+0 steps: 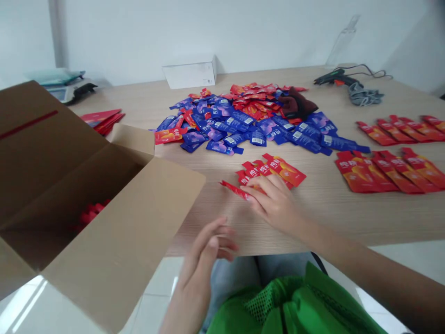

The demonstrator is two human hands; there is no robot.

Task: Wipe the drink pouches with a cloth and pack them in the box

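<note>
My right hand pinches the end of a red sachet, tilted on its edge just above the table. Behind it, a short overlapping row of red sachets lies flat, partly covered by my fingers. My left hand hovers at the table's front edge, fingers apart and slightly blurred, holding nothing. To its left stands an open cardboard box with red packets inside. A heap of blue sachets and red sachets spreads across the middle of the table.
Rows of red sachets lie on the right. Farther back are a glue gun with a cable, a grey cloth, a dark cloth, a clear bottle and a white box. Red flat packs lie behind the carton.
</note>
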